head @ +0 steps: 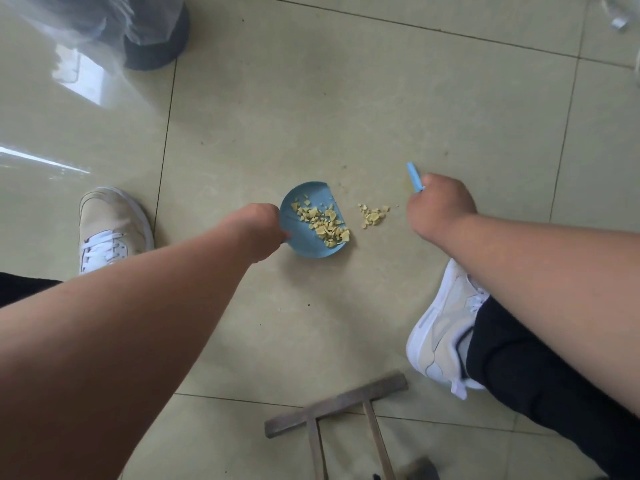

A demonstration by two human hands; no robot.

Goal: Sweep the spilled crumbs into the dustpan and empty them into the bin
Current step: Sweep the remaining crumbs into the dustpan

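**Crumbs mostly in the pan, one small heap left to sweep**

Crumbs [322,221] fill the open edge of the blue dustpan [306,242], which lies flat on the tiled floor [381,98]. A smaller heap [372,215] sits on the tile just beside the pan's mouth. The left hand [259,230] grips the pan at its back edge. The right hand [438,206] is curled round a blue brush handle [415,176]; the bristles are hidden behind it. Sweeping is nearly done, I judge. Next the brush should draw the loose heap leftward into the pan, held firmly against the floor. The dark bin [156,39] with its clear liner stands well apart, beyond the left shoe [110,226].
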